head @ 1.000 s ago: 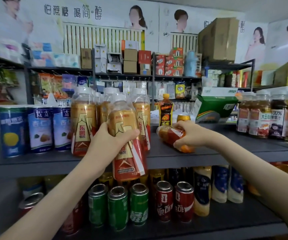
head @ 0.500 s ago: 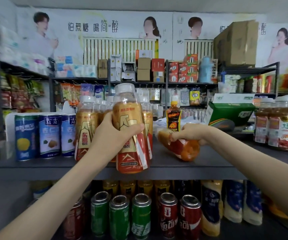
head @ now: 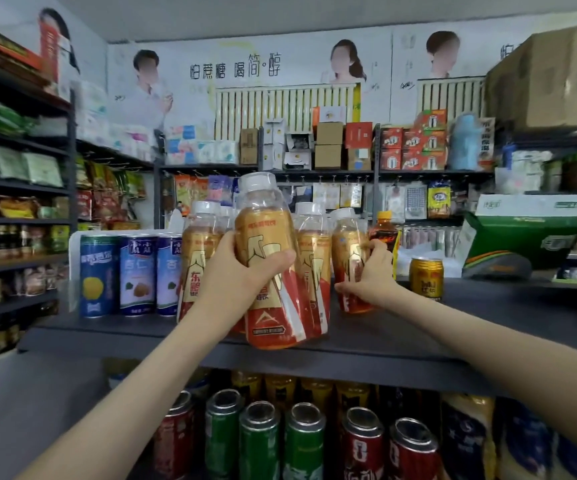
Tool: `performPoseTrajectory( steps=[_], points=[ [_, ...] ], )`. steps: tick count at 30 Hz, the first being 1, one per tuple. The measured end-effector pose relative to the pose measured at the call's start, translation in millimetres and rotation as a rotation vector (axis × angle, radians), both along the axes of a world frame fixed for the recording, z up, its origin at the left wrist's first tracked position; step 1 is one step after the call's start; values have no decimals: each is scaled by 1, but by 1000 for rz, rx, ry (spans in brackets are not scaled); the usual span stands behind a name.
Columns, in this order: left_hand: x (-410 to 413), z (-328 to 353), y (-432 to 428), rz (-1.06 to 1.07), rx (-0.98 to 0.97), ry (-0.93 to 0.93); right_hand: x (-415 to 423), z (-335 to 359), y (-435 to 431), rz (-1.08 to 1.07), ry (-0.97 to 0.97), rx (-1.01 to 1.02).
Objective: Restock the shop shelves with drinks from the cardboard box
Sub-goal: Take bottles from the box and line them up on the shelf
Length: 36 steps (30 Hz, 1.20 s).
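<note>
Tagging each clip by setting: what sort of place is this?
Most likely a small grocery or convenience shop. Dark shelves carry rows of drink cans, snack packets fill the left racks, and cartons sit up top. The left hand grips a front bottle, the right hand a standing bottle.

White radiator [head: 280,105] against wall poster [head: 238,69]; tissue packs [head: 207,150] left of small cartons [head: 328,143].

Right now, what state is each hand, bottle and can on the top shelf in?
left hand, grips the front bottle.
front bottle, capped, slightly tilted, base at the shelf edge.
right hand, grips the right bottle.
right bottle, capped, about upright on the shelf.
gold can, upright, untouched, apart from the right hand.
blue cans, upright in a row.
</note>
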<state>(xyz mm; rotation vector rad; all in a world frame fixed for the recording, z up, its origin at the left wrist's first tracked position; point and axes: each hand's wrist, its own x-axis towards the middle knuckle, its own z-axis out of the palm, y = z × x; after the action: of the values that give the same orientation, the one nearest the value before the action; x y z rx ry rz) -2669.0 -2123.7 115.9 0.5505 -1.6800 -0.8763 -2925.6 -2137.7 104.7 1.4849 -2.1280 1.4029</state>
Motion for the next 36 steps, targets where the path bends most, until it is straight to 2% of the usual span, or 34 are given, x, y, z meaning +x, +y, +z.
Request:
performPoseTrajectory(
  steps=[4, 7, 11, 22, 29, 31, 33, 36],
  points=[
    [2, -3, 2, 31, -27, 3, -6, -7, -10, 113, 129, 21],
    [3, -4, 0, 43, -45, -5, -18, -7, -8, 165, 245, 114],
    [0, -2, -1, 60, -65, -27, -22, -7, -6, 239, 236, 188],
    [-2, -8, -6, 110, -99, -42, -30, -14, -48, 129, 227, 121],
    [0, -9, -2, 100, -77, -68, -28, -3, -41, 115, 266, 219],
    [-2, -9, -3, 97, -69, -71, -23, -1, -30, 107, 293, 171],
    [-7, -9, -2, 88, -75, -70, -13, 3, -17, 151, 291, 15],
    [-17, -9, 6, 57, -103, -61, 12, 21, 19, 346, 166, -156]
  ],
)
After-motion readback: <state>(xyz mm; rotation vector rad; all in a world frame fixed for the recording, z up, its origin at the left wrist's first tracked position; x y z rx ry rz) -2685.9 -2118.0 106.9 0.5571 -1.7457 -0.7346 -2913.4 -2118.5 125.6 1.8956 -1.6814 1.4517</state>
